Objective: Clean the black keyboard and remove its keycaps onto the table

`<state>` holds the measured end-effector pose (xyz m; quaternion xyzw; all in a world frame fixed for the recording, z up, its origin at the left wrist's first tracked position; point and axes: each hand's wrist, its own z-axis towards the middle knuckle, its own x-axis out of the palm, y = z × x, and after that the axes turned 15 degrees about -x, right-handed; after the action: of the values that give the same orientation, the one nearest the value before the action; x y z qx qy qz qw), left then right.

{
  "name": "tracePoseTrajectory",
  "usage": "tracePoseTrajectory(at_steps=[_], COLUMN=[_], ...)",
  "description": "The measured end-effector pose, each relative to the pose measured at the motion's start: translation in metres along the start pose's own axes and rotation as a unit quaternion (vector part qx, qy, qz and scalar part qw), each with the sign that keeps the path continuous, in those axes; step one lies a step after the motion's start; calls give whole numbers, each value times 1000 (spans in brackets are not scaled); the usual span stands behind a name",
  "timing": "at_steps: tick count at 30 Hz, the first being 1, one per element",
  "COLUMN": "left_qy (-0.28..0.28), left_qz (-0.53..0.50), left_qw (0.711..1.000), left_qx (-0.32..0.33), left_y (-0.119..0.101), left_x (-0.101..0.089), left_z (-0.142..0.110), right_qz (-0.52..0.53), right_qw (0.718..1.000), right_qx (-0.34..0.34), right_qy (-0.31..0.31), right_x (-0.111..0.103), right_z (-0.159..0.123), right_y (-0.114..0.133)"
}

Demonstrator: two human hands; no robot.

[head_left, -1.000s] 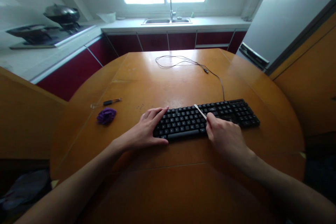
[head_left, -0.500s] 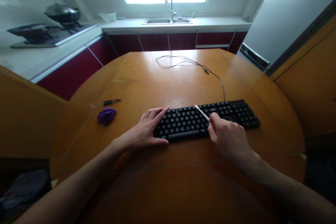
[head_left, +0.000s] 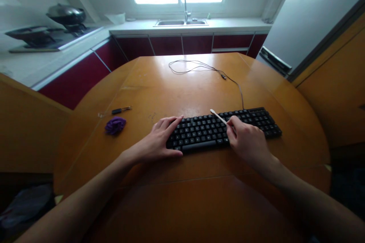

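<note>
A black keyboard [head_left: 199, 131] lies on the wooden table, its left end under my left hand [head_left: 161, 138]. That hand grips the end, thumb along the front edge and fingers reaching over to the back edge. Closed around a slim white brush-like stick [head_left: 219, 117], my right hand [head_left: 248, 136] hovers over the keyboard's right-middle part and hides some keys. The stick's wider tip points up and left, by the top row of keys; whether it touches them I cannot tell.
Behind the keyboard its cable [head_left: 196, 68] lies looped on the table [head_left: 159, 91]. Left of my left hand are a crumpled purple cloth item [head_left: 115, 125] and a small tool with a black middle [head_left: 116, 111]. A counter with a sink [head_left: 171, 23] stands beyond.
My right hand and the stick have shifted slightly; the stick's tip is now a little farther up, near the keyboard's back edge. My left hand stays on the keyboard.
</note>
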<state>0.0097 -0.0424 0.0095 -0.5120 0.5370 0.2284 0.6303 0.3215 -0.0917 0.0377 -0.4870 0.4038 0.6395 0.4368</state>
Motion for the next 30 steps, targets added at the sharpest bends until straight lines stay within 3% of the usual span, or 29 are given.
tracePoseTrajectory(at_steps=[3,9,22,30], left_qy=[0,0,2,1], left_qz=[-2,-2,9,1], left_qw=[1000,1000,1000,1000], left_qx=[-3,3,4,3], left_y=[0,1,1,1], left_x=[0,0,1,1], left_z=[0,0,1,0], right_qz=[3,4,22,-22], right_qw=[1000,999,999,996], right_qx=[-9,38,39,10], right_qy=[15,4,12,86], right_x=[2,-1,-4,-2], right_z=[0,4,6,1], right_y=[-3,-14,-20,-10])
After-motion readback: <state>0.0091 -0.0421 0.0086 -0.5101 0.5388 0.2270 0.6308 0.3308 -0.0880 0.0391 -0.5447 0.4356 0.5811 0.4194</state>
